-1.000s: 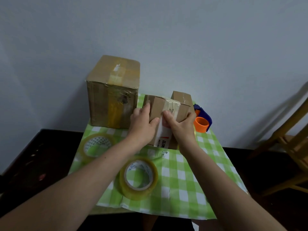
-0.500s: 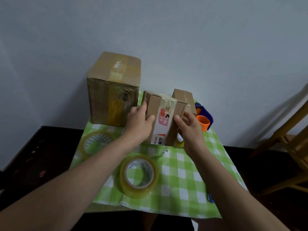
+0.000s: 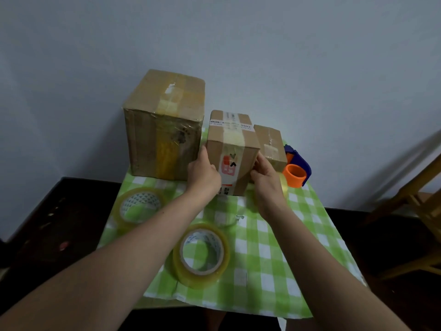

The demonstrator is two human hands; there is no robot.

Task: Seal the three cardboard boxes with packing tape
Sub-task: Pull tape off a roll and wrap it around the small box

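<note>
A medium cardboard box (image 3: 232, 149) with tape and a red-and-white label sits mid-table. My left hand (image 3: 202, 174) grips its left front edge and my right hand (image 3: 266, 175) holds its right front corner. A large taped box (image 3: 164, 126) stands to the left of it. Just behind on the right is a small box (image 3: 270, 145). Two rolls of clear packing tape lie on the cloth: one (image 3: 201, 255) near me, one (image 3: 139, 206) at the left. A blue and orange tape dispenser (image 3: 296, 169) rests at the right, beside the small box.
The boxes stand on a small table with a green checked cloth (image 3: 274, 247), pushed against a grey wall. Dark floor surrounds the table. A wooden chair (image 3: 420, 199) stands at the right edge of view.
I have turned the medium box upright between both hands, so its labelled front now faces me and its taped top shows. My right hand moved from its top to its right corner.
</note>
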